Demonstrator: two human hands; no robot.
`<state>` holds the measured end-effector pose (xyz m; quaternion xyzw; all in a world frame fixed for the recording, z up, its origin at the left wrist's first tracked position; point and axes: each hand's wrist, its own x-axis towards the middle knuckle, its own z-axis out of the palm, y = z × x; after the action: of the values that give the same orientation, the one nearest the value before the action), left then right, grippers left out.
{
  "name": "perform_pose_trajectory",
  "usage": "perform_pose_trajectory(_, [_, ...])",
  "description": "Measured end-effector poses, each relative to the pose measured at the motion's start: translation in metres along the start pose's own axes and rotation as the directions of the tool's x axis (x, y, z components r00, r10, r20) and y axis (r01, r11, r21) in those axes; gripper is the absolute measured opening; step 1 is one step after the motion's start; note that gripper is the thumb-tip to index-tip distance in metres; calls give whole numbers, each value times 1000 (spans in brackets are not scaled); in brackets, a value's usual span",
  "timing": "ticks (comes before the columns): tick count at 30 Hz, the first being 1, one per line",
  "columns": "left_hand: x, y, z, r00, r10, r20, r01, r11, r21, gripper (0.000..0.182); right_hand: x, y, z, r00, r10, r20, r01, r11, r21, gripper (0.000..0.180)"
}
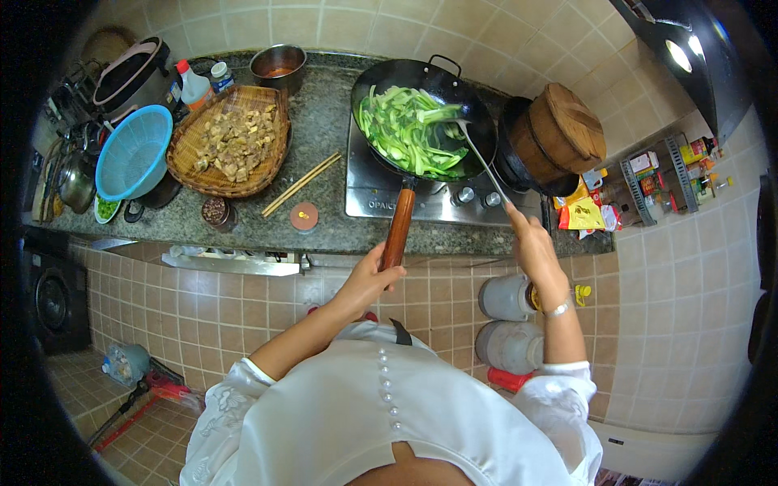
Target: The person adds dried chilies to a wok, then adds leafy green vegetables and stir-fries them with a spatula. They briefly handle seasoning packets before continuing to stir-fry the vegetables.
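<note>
A black wok [480,143] sits on the left part of a steel gas cooktop [389,203]. My left hand [368,279] is wrapped around its brown wooden handle [401,222]. Chopped leafy greens [407,130] fill the middle and left of the wok. In my right hand [535,246] is the long handle of a metal spatula [484,163]. Its head reaches into the wok at the right edge of the greens, where some stalks cover the tip.
Right of the wok stands a wooden steamer bucket [556,140] in a dark pan. Seasoning packets [580,212] crowd the counter's right end. Leftward lie chopsticks [301,185], a wicker basket of chopped meat pieces [179,161], a spice jar [217,215], a blue colander [130,152] and a steel pot [278,64].
</note>
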<state>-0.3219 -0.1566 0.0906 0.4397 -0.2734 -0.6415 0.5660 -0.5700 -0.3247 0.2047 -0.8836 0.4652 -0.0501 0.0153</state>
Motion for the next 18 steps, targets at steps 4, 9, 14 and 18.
perform_pose_trajectory(4, [-1, 4, -1, 999, -43, 12, 42, 999, 29, 48, 46, -27, 37, 999, -36, -38, 46, 955, 293, 61])
perform_pose_trajectory(9, [-2, 6, 0, 999, -49, 13, 48, 999, 24, 48, -4, -47, 13, 990, -141, 28, 129, 957, 261, 66])
perform_pose_trajectory(14, [1, 2, -1, 999, -46, 9, 46, 999, 9, 48, -46, -22, -15, 983, 3, 184, 2, 1000, -29, 67])
perform_pose_trajectory(18, [1, 0, -1, 999, -35, 9, 35, 999, 13, 47, 5, -16, 13, 999, -1, 42, -1, 999, 35, 69])
